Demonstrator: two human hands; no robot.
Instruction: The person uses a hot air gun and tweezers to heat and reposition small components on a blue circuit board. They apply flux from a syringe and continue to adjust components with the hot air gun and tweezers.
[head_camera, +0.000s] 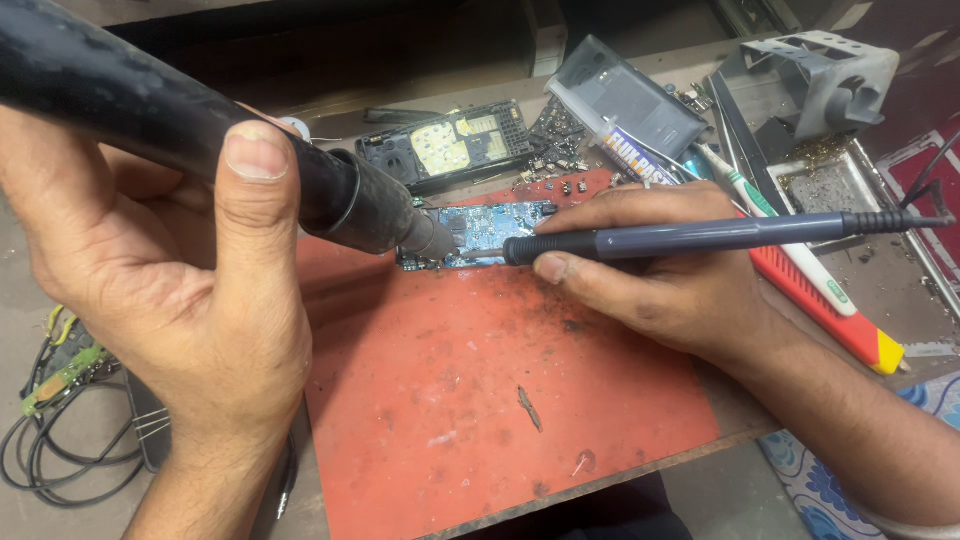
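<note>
Head view looks down on a cluttered bench (720, 420) covered at centre by a worn red mat (470, 400). Left hand (170, 290), filling the left half of the frame, wraps a thick black hot-air handle (200, 130) that runs in from the upper left corner; the thumb lies across the top of the barrel and the fingers close beneath it, so this grip is pressed tight round the tool. Its metal nozzle (428, 240) points down and to the right at the left end of a small blue circuit board (490, 232), which lies flat on the mat's upper edge, just above centre of the frame.

Right hand (660, 280) comes in from the lower right and pinches a slim grey-blue soldering iron (700, 238) between thumb and fingers, held almost level. The iron's tip rests on or just over the board's middle; which of the two cannot be told. Its cord trails off the right edge.

Behind the board, at upper centre, sits an opened phone frame (450, 145) with small loose parts scattered beside it. A dark grey case (625, 95) and a flux syringe (640, 160) lie to the upper right, with a grey plastic stand (830, 80) above a metal tray (830, 185). A red-handled cutter (830, 315) lies diagonally beside the right wrist. Coiled black cables (60, 440) occupy the lower left.
</note>
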